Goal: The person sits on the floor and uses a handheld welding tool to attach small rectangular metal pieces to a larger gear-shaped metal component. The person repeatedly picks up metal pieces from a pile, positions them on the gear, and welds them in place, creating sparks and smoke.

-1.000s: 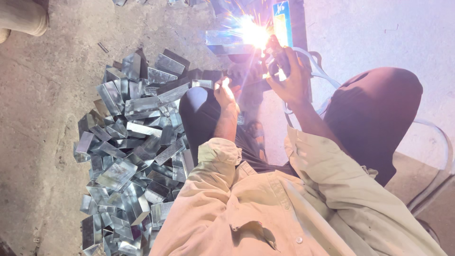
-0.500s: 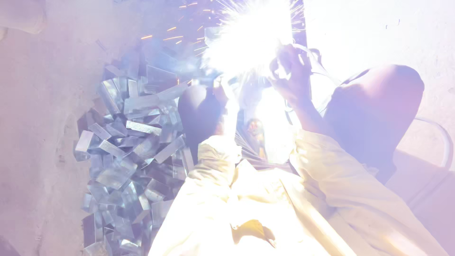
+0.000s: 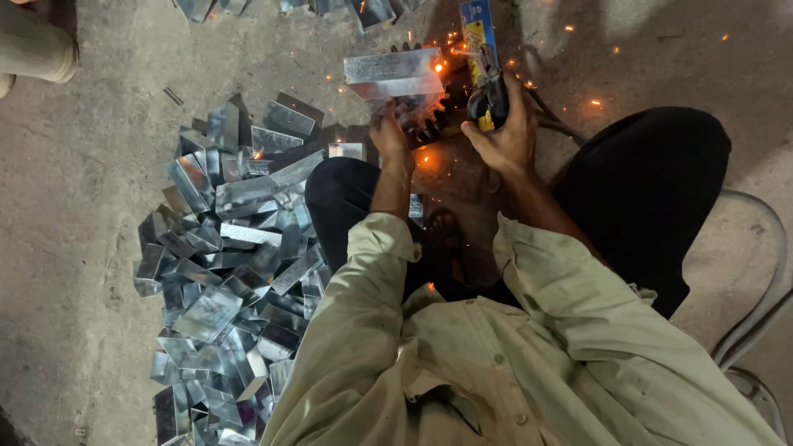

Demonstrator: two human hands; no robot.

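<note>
Left hand (image 3: pixel 388 132) pinches the near edge of the metal channel piece (image 3: pixel 395 74) on the far floor. Right hand (image 3: pixel 505 132) is clenched around the electrode holder (image 3: pixel 487 91). Piece judged rigid, light, sharp-edged, hot near the weld; hold the left end.

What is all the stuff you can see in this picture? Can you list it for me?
metal piece: one, shiny silver, top middle, held at its lower edge by the left hand
welding holder: one, dark with a blue and yellow part, top middle, gripped by the right hand
sparks: several, orange, scattered around the top
pile of metal pieces: too many to count, silver, on the floor at the left
cables: pale, curving along the right edge
concrete floor: grey, all around
left hand: one, on the metal piece
right hand: one, around the welding holder
</note>
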